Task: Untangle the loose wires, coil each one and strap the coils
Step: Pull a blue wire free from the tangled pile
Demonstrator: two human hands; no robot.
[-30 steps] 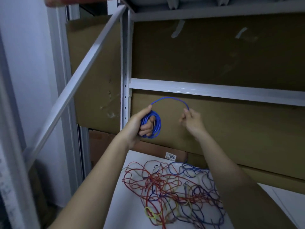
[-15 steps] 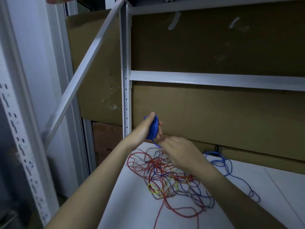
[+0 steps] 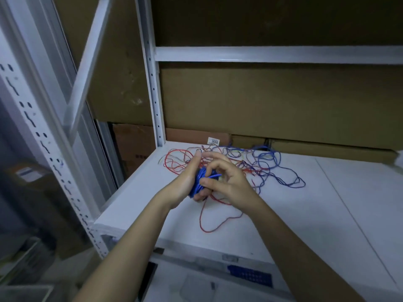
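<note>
A small blue wire coil (image 3: 199,179) is gripped in my left hand (image 3: 185,182), just above the white shelf (image 3: 316,214). My right hand (image 3: 226,182) pinches the coil's loose blue strand between thumb and forefinger, right beside the coil. Behind both hands lies a tangle of red, blue and yellowish loose wires (image 3: 246,164), spreading toward the back of the shelf. One red wire (image 3: 207,221) loops forward from under my hands.
A white perforated shelf post (image 3: 154,105) stands at the back left corner, with a crossbeam (image 3: 272,56) above. Brown cardboard boxes (image 3: 261,101) fill the back. A second post (image 3: 43,144) runs down the left. A blue perforated bin (image 3: 250,275) sits below the shelf edge.
Both hands came down from chest height to just above the shelf. My right hand closed in from an arm's width away onto the coil, and the long blue loop is wound in.
</note>
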